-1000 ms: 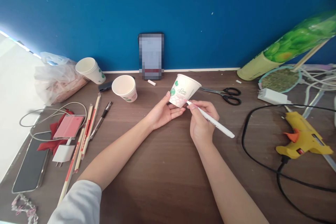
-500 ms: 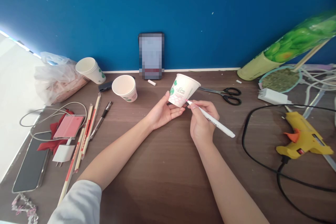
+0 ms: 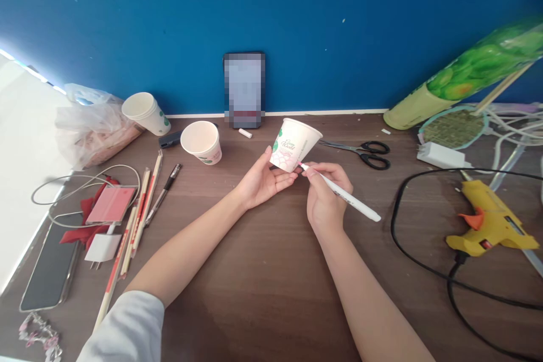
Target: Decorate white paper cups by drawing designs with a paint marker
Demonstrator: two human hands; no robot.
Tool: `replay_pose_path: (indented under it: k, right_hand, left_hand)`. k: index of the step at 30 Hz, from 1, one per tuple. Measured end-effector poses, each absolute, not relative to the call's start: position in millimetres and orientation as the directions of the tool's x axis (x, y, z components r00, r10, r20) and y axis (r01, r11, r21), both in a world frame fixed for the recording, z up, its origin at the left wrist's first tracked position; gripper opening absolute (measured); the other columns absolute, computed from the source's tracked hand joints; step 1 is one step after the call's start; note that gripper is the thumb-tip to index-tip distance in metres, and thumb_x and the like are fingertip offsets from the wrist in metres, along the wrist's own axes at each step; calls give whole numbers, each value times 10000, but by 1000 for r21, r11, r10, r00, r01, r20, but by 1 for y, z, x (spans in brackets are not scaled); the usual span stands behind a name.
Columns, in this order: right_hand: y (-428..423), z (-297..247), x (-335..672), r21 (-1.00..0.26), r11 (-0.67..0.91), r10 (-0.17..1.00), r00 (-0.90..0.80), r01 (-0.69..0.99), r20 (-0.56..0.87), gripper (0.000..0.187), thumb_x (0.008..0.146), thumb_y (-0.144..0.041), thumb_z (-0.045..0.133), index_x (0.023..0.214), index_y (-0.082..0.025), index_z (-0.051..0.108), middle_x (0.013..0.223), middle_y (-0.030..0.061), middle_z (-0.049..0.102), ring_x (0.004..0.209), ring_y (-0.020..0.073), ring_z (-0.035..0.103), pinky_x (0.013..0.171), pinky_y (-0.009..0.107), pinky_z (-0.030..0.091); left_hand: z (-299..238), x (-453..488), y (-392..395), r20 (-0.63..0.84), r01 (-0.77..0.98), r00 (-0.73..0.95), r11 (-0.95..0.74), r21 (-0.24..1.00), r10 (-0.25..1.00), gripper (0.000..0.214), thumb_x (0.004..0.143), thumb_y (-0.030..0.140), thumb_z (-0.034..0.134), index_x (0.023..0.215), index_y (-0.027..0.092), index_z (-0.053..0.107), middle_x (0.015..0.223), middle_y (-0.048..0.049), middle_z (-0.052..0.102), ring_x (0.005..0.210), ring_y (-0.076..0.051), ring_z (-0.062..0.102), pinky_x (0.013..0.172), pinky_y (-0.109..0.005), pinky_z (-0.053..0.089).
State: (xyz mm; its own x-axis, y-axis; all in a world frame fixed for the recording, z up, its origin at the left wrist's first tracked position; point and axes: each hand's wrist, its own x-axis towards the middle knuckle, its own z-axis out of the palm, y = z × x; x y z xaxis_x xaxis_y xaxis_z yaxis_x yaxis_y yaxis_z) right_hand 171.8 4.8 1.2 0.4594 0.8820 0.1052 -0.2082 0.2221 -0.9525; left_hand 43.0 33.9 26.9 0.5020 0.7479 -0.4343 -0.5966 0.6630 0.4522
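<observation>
My left hand (image 3: 263, 181) cradles a white paper cup (image 3: 295, 143) with a green and pink print, tilted with its mouth up and away from me. My right hand (image 3: 327, 198) grips a white pen (image 3: 344, 196) and its pink tip touches the cup's lower side. Both hands hover just above the brown table (image 3: 263, 271), near its middle.
Two more paper cups (image 3: 202, 142) (image 3: 145, 112), a plastic bag (image 3: 94, 131), wooden sticks (image 3: 139, 209), a black pen (image 3: 163, 193), a phone (image 3: 51, 269) and charger lie left. A propped phone (image 3: 245, 89) leans on the blue wall. Scissors (image 3: 363, 154), a yellow glue gun (image 3: 487, 225) and black cable (image 3: 428, 266) lie right.
The cup has turned and shifted slightly left in my left hand, and the pen tip has followed along its lower side. Nothing else has moved.
</observation>
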Motion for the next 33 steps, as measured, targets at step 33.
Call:
replay_pose_path:
  k: [33]
  right_hand:
    - [8, 4, 172, -932, 193, 867, 498, -307, 16, 154, 615, -247, 745, 653, -205, 601, 645, -50, 612, 625, 113, 611, 665, 283, 486]
  left_hand:
    - [27, 42, 34, -421, -567, 536, 681, 464, 732, 579, 996, 472, 256, 1213, 25, 554, 838, -165, 722, 650, -128, 678, 709, -203, 539]
